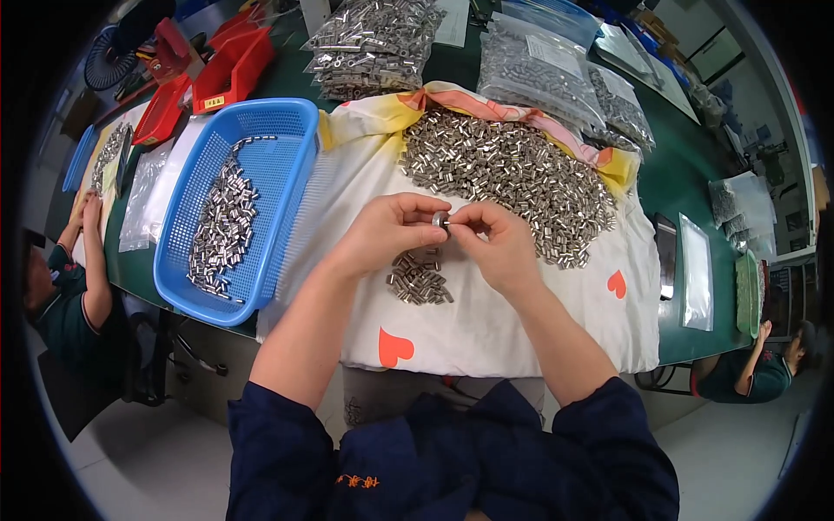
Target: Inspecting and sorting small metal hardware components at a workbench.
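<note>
Above the white cloth (486, 334), my left hand (380, 233) pinches a small round metal part (440, 219) between thumb and fingertips. My right hand (504, 247) is closed at the fingertips on something thin and dark that meets the part's face; its kind is too small to make out. Just below my hands lies a small heap of short metal cylinders (417, 280). Beyond my right hand spreads a much larger pile of similar shiny cylinders (512, 174). To the left, a blue perforated basket (295, 130) holds more of them.
Clear bags of metal parts (369, 48) are stacked at the back, with more bags (539, 69) at back right. Red bins (230, 74) stand far left. A phone-like dark object (665, 256) lies right of the cloth. Other people (74, 295) sit at both sides.
</note>
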The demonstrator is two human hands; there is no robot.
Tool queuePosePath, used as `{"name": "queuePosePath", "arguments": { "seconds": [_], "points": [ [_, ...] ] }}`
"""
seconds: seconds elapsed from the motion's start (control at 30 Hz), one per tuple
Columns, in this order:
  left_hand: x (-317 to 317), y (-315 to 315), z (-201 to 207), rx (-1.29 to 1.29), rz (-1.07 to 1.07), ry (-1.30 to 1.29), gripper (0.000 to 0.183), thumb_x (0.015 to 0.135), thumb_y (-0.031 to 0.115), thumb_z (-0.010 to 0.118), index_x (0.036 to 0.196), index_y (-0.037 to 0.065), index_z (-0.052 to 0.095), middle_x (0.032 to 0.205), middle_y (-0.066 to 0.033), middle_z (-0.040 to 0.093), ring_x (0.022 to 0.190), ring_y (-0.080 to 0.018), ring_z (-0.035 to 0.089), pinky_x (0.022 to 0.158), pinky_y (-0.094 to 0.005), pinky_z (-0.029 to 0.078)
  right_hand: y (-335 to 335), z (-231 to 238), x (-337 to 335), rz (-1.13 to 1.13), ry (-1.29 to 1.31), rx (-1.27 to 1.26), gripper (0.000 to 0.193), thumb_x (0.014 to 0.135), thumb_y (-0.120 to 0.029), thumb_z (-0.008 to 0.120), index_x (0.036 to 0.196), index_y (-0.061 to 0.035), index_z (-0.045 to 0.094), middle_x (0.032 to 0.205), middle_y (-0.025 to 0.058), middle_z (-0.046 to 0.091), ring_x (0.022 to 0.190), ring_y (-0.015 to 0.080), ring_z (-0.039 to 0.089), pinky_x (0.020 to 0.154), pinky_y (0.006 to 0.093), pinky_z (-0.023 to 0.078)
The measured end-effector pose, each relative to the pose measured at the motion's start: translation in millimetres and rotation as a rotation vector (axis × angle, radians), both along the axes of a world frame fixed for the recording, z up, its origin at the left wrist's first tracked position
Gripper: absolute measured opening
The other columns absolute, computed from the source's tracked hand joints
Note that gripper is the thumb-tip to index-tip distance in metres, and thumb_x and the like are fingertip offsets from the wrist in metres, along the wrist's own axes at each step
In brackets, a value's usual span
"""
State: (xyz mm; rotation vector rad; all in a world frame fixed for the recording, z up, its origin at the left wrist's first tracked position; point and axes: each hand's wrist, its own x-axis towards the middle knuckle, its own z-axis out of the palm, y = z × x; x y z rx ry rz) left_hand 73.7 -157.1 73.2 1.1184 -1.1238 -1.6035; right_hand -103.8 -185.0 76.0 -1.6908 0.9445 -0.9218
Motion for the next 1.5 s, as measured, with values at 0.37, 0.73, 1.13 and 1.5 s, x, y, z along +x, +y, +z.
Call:
{"name": "queuePosePath", "arguments": {
  "seconds": [0.37,0.73,1.13,1.5],
  "points": [
    [2,3,-5,-0.054,0.048,-0.008,0.036,0.074,0.000,0.066,0.108,-0.004,0.057,0.090,-0.0061,0.063,0.081,-0.0087,0.059,0.071,-0.0209,0.048,2,5,2,-0.012,0.170,-0.446,0.009,0.071,-0.007,0.063,0.080,-0.0032,0.061,0.074,0.0064,0.060,0.065,0.0205,0.058,0.060,0.0304,0.046],
    [7,5,6,0.021,-0.113,-0.066,0.034,0.073,-0.003,0.065,0.106,-0.003,0.058,0.091,-0.0056,0.062,0.082,-0.0099,0.060,0.071,-0.0219,0.049,-12,10,-15,0.098,0.176,0.106,0.011,0.071,-0.011,0.062,0.078,-0.0038,0.063,0.071,0.0077,0.060,0.064,0.0217,0.058,0.061,0.0334,0.046],
    [8,-4,-5,-0.071,0.230,-0.027,0.029,0.079,0.002,0.061,0.107,-0.002,0.055,0.096,-0.0070,0.063,0.083,-0.0104,0.058,0.075,-0.0216,0.046,20,-17,10,0.145,0.607,-0.607,0.040,0.070,-0.002,0.056,0.110,0.0013,0.052,0.091,0.0111,0.053,0.087,0.0261,0.050,0.079,0.0340,0.042],
    [-10,9,3,-0.029,0.136,-0.178,0.030,0.078,0.006,0.064,0.106,-0.001,0.057,0.091,-0.0048,0.062,0.083,-0.0085,0.057,0.072,-0.0209,0.046,37,-19,4,0.165,0.611,-0.666,0.014,0.070,-0.004,0.050,0.080,-0.0006,0.059,0.089,0.0116,0.052,0.089,0.0263,0.048,0.077,0.0365,0.041]
  ]
}}
